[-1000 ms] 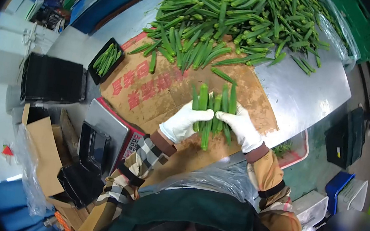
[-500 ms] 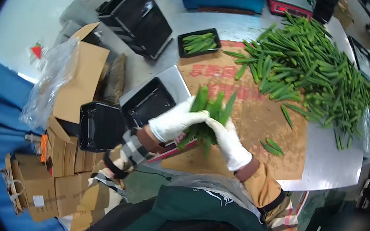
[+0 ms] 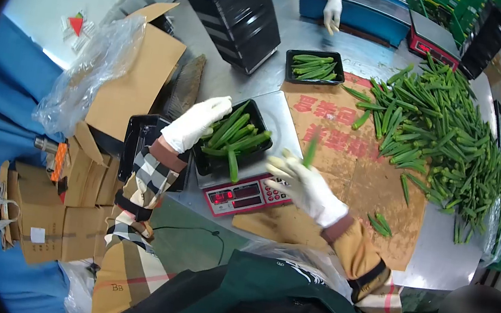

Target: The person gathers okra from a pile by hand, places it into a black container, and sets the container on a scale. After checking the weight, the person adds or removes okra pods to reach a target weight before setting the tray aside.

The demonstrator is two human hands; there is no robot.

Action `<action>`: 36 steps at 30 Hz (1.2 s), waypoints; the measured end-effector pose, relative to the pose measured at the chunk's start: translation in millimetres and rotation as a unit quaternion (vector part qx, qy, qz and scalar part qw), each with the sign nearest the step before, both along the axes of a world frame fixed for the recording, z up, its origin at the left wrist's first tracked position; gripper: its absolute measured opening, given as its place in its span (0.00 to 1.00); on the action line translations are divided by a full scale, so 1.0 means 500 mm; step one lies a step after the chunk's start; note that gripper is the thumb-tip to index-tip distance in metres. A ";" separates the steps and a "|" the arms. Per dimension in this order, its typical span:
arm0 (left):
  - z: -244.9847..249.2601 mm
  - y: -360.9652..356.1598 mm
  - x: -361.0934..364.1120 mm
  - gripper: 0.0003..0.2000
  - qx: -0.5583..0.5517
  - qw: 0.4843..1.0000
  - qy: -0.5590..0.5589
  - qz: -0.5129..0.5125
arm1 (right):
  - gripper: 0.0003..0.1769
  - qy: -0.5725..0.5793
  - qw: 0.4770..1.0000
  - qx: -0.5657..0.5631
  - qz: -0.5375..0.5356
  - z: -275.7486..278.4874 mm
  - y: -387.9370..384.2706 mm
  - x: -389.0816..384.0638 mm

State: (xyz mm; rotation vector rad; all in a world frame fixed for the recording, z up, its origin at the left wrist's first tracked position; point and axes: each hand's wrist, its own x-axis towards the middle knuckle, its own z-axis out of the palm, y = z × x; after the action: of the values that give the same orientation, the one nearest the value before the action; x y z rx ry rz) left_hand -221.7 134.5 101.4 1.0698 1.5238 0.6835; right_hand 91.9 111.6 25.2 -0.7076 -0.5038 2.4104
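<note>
Several green okra pods (image 3: 237,134) lie in a black tray (image 3: 259,152) on the scale (image 3: 290,127), one hanging over the tray's near edge. My gloved left hand (image 3: 199,121) is at the tray's left side, its fingers stretched along the rim and its thumb apart beside the pods. Right of the tray, over the scale's edge and the cardboard, is my gloved right hand (image 3: 305,186). Its fingers are partly spread, and a blurred single okra pod (image 3: 311,149) sticks up from it. Red digits show on the scale's panel (image 3: 246,195).
A big okra pile (image 3: 439,132) covers the right of the cardboard sheet (image 3: 348,189). A filled tray (image 3: 314,67), stacked black trays (image 3: 238,17) and a blue machine (image 3: 373,13) stand farther back. Another person's gloved hand (image 3: 333,13) is near the machine. An empty tray (image 3: 138,137) is at left.
The okra bundle between both hands now lies in the tray on the scale. My hands have moved apart, the left one leftward. The view has shifted, and another person's hand has appeared.
</note>
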 end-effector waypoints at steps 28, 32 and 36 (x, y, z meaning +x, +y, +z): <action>-0.329 -0.465 0.257 0.11 0.148 0.926 0.342 -0.066 | 0.15 -0.380 0.917 0.118 -0.022 -0.117 -0.216 0.180; -0.184 -0.349 0.233 0.13 0.350 0.880 0.316 0.054 | 0.18 -0.374 0.920 0.113 -0.015 -0.111 -0.235 0.204; -0.103 -0.233 0.151 0.14 0.376 0.816 0.428 0.096 | 0.16 -0.359 0.927 0.102 -0.045 -0.118 -0.245 0.221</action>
State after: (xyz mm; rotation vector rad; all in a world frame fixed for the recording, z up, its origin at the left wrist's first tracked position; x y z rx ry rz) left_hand -146.4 17.9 49.8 2.0333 2.2159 1.0749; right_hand 202.2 -10.8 -34.0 -1.4810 -0.9654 1.9144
